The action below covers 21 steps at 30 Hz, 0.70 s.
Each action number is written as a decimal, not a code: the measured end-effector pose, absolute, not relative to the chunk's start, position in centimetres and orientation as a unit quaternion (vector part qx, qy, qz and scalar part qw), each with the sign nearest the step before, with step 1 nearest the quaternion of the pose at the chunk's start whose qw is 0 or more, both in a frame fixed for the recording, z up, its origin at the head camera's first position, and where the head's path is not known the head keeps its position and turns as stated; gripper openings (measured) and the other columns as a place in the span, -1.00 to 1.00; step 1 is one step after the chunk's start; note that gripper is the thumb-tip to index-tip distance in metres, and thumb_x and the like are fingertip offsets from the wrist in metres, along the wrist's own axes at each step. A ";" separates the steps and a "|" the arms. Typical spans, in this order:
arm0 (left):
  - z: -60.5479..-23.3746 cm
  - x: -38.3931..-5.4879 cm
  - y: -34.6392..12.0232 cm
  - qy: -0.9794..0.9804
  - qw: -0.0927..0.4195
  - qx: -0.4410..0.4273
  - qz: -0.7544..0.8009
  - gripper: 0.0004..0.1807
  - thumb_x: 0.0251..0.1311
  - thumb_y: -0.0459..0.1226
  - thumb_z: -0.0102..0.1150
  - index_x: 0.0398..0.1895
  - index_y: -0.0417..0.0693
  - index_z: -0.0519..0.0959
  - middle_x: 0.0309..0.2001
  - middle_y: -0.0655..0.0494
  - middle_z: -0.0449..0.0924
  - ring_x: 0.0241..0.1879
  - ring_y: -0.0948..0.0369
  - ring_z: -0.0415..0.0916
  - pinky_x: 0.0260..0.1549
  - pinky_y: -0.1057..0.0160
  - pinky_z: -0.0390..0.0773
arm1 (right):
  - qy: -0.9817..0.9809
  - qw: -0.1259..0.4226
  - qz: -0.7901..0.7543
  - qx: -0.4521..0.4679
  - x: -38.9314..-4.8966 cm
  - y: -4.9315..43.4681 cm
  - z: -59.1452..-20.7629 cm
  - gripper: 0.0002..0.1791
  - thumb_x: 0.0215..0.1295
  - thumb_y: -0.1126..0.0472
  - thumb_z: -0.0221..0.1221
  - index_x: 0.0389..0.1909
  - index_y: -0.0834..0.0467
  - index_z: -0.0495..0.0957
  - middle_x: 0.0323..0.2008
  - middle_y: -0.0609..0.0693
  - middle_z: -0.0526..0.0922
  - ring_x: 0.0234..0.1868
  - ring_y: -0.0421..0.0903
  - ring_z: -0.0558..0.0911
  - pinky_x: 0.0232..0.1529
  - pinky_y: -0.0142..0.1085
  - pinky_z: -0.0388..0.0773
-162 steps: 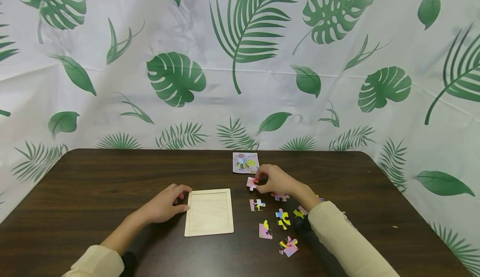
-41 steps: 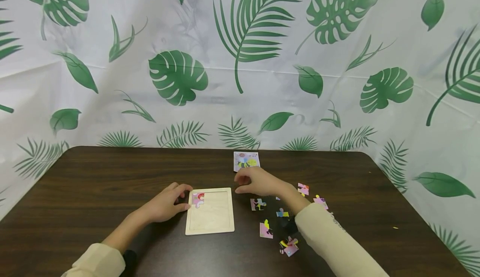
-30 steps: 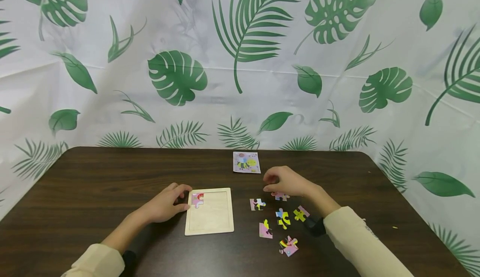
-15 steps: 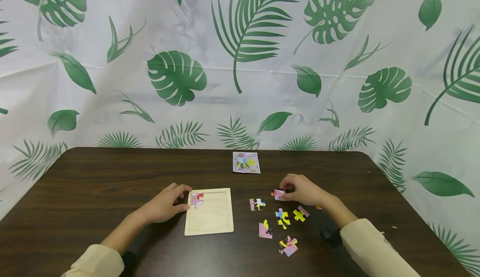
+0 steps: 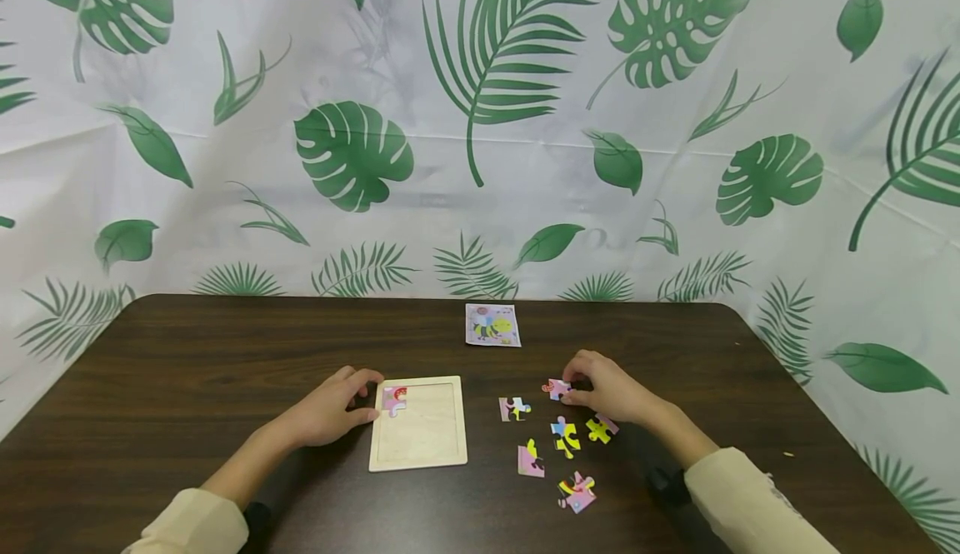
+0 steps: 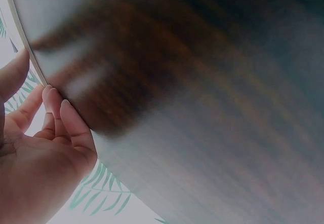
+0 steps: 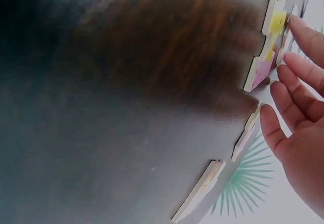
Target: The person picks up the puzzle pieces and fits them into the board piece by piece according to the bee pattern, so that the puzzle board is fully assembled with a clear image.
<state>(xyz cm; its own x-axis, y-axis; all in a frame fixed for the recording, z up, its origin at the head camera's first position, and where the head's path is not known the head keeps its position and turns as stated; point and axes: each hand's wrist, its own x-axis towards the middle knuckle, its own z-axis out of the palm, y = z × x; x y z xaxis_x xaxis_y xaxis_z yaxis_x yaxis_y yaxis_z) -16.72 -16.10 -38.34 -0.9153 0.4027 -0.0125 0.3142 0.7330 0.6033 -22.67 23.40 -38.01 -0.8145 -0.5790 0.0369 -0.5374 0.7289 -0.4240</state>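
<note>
In the head view my left hand rests at the left edge of a square wooden puzzle tray, index finger at the far corner and thumb lower down the same side. One pink-and-red puzzle piece lies in the tray's far left corner. To the right, my right hand pinches another pink puzzle piece with a red patch, thumb and index finger at its right side, low over the table. The right wrist view shows that hand close by a yellow-and-pink puzzle piece.
Around the right hand lie several loose puzzle pieces, among them a blue-and-yellow piece and a pink-and-red piece. A bee picture card lies near the back edge of the dark wooden table. A leaf-print cloth hangs behind.
The pink-and-red piece went from my right hand into the tray's corner. My right hand then moved right, back among the loose pieces, and took hold of another. My left hand stayed put.
</note>
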 end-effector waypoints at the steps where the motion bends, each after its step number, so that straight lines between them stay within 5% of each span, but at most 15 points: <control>1: -38.3 -16.7 -16.1 0.928 0.071 0.193 0.310 -0.57 0.09 -0.26 0.24 0.02 -0.16 0.40 -0.27 0.02 0.34 -0.33 0.14 0.33 -0.31 0.12 0.37 | 0.928 0.047 -0.212 -0.302 -22.6 23.4 -38.0 -0.81 0.08 0.19 0.29 -0.34 0.16 0.52 -0.34 -0.08 0.45 -0.28 -0.12 0.42 -0.21 -0.20 0.42; 21: -38.4 -16.8 -16.1 0.929 0.073 0.189 0.311 -0.56 0.08 -0.24 0.24 0.03 -0.16 0.40 -0.27 0.02 0.34 -0.33 0.14 0.33 -0.31 0.12 0.37 | 0.926 0.062 -0.207 -0.309 -22.7 23.4 -37.7 -0.82 0.10 0.23 0.27 -0.31 0.20 0.52 -0.32 -0.05 0.46 -0.27 -0.09 0.45 -0.21 -0.21 0.44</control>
<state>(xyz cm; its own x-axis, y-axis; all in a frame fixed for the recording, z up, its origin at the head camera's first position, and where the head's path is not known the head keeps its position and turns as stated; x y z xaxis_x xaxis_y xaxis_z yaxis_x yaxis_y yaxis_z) -16.83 -16.14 -38.37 -0.9179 0.3965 -0.0174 0.3060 0.7348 0.6053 -22.73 23.42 -37.70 -0.8008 -0.5987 0.0140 -0.5476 0.7226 -0.4220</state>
